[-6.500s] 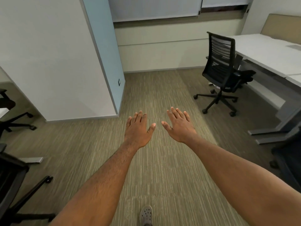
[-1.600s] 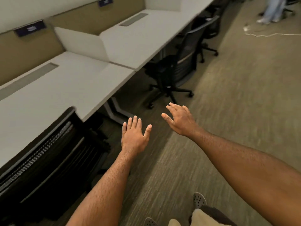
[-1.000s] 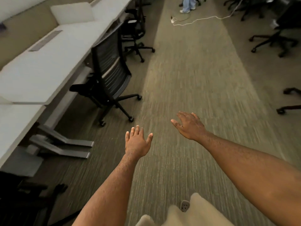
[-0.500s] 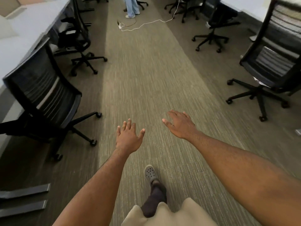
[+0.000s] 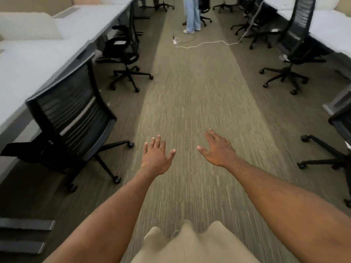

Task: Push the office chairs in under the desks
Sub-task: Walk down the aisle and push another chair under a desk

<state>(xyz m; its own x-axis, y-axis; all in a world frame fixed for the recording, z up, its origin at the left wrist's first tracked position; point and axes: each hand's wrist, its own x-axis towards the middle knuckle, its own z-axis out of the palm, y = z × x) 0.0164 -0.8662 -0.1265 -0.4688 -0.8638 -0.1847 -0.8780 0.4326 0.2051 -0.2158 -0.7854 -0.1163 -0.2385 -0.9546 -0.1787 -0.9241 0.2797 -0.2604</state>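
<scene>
A black mesh office chair [image 5: 70,118] stands at the left, its seat partly under the white desk [image 5: 30,61]. A second black chair [image 5: 125,52] stands farther along the same desk row. On the right, another black chair [image 5: 294,44] stands out from the right desk [image 5: 330,29], and part of a fourth chair [image 5: 340,141] shows at the right edge. My left hand [image 5: 156,158] and my right hand [image 5: 218,149] hover palms down over the carpet aisle, fingers spread, holding nothing. Neither hand touches a chair.
A person in light trousers [image 5: 192,16] stands far down the aisle. A white power strip and cable [image 5: 199,43] lie across the carpet there. More chairs [image 5: 248,21] crowd the far end. Desk feet [image 5: 24,224] lie at the lower left.
The view has swung from the wall corner to the desk row and then down the long aisle. Both hands stay open and held out in front throughout.
</scene>
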